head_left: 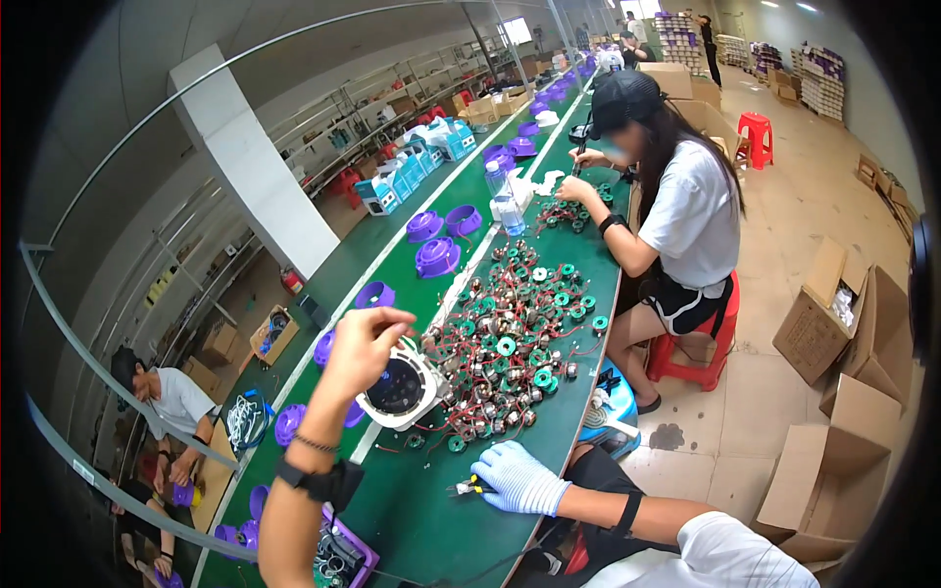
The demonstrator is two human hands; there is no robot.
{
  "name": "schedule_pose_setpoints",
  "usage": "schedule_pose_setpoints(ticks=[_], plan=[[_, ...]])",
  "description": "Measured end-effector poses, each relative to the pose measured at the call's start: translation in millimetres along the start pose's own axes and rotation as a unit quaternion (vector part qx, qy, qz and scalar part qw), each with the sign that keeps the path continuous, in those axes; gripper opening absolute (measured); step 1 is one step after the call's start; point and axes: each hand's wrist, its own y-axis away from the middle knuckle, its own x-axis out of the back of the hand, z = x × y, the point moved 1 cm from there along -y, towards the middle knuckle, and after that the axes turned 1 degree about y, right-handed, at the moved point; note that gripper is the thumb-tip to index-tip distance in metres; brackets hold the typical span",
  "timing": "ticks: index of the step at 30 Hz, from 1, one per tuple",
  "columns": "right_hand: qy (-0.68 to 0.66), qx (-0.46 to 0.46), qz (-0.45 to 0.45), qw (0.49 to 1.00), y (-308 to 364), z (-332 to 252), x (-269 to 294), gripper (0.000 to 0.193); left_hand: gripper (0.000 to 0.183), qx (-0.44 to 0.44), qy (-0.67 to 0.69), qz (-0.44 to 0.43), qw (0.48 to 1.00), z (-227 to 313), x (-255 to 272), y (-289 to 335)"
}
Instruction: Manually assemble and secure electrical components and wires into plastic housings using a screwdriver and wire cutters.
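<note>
My left hand (363, 351), bare and with a dark band at the wrist, is raised over a white round housing (400, 390) with a dark inside. Its fingers are curled together; what they pinch, if anything, I cannot make out. My right hand (520, 478), in a white striped glove, rests low over the green table and is closed on small pliers (469, 486) with yellow and black handles. Their metal jaws point left. Beyond both hands lies a large heap of small motors (500, 338) with green round boards and red wires, close to the housing.
Purple round housings (437, 258) line the green conveyor (392, 265) on the left. A clear bottle (505, 199) stands beyond the heap. A co-worker (676, 186) sits on a red stool at the right edge, working on similar parts. Cardboard boxes (823, 470) stand on the floor.
</note>
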Motion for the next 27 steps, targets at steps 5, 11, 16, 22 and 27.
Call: schedule_pose_setpoints(ticks=[5,11,16,22,27], plan=[[-0.012,0.004,-0.012,1.0,-0.1,-0.8,-2.8,0.035,0.018,-0.022,-0.024,0.084,0.996,-1.0,-54.2,-90.4],[-0.018,0.008,-0.04,0.999,-6.2,-8.6,-2.8,0.04,0.016,0.008,0.014,0.172,0.985,-69.6,-107.7,-174.0],[-0.03,0.0,-0.015,0.999,0.2,1.3,-2.3,0.039,0.016,0.105,-0.073,0.016,0.992,-86.5,-156.9,-177.4],[-0.05,0.016,-0.013,0.999,-6.6,-6.0,-5.3,0.034,0.026,0.07,-0.049,0.023,0.996,-86.3,-107.1,-118.5],[-0.067,-0.019,-0.085,0.994,-10.9,-1.1,7.5,0.027,0.023,0.02,-0.017,-0.032,0.999,-43.0,-88.1,-34.0]])
